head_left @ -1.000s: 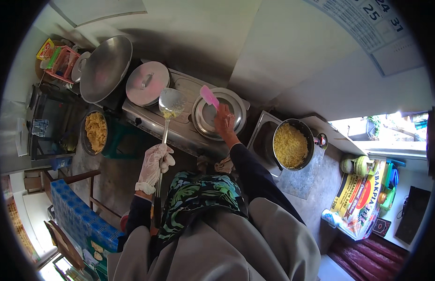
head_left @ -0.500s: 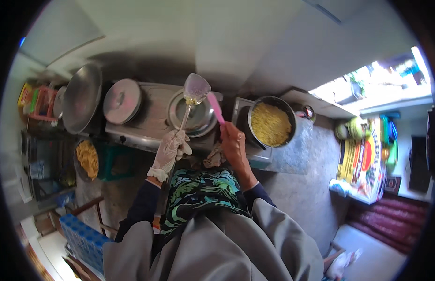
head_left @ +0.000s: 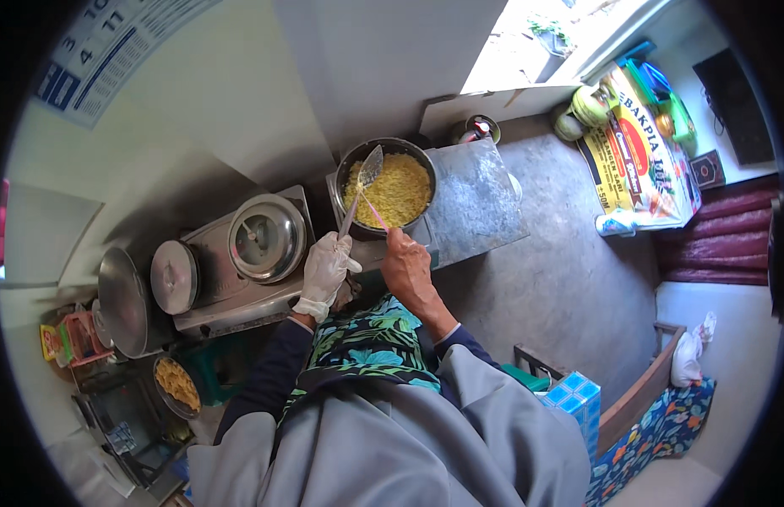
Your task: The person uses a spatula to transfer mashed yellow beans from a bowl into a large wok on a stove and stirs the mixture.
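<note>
My left hand (head_left: 327,272), in a whitish disposable glove, is closed round the handle of a metal spatula (head_left: 371,167). The blade is over the left part of a dark pot (head_left: 433,171) of crumbly yellow food (head_left: 406,188), and bits of food cling near its base. Bare and closed, my right hand (head_left: 411,275) grips a thin pink scraper (head_left: 374,215) beside the pot's near rim. The scraper's far end meets the spatula where the blade joins the handle. Whether either tool touches the food below, I cannot tell.
Left of the pot, a metal stove (head_left: 210,286) bears a lidded steel pot (head_left: 268,237) and another lidded pot (head_left: 174,277). A large wok (head_left: 126,300) leans farther left. A bowl of orange-yellow food (head_left: 177,385) sits lower left. Right of the pot is a grey-topped surface (head_left: 472,190).
My view has turned right. Both hands have carried the spatula and scraper from over the stove's steel pot lid to the pot of yellow food. The scraper now meets the spatula.
</note>
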`<control>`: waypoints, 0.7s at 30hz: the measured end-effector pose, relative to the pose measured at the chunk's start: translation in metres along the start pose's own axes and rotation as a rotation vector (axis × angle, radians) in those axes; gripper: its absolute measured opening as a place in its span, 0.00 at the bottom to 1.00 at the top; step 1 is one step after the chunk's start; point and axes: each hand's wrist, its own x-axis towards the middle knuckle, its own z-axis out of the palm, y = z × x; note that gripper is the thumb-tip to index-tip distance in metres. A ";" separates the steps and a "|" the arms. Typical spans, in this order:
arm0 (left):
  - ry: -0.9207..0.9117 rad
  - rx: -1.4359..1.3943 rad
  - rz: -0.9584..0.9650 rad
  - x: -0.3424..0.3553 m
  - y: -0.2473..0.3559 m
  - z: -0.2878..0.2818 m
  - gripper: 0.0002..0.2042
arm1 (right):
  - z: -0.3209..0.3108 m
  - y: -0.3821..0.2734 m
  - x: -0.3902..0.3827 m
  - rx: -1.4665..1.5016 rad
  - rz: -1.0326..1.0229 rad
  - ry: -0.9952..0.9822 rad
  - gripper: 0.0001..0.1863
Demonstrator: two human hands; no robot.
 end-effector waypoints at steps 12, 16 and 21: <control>0.049 0.204 -0.020 0.003 0.007 0.039 0.16 | 0.007 0.060 0.032 0.135 0.104 -0.129 0.08; 0.054 0.114 -0.114 0.001 0.000 0.042 0.16 | -0.001 0.047 0.033 0.069 0.071 -0.209 0.09; 0.105 0.144 -0.056 0.007 -0.002 0.044 0.17 | 0.012 0.078 0.051 -0.014 -0.004 -0.180 0.07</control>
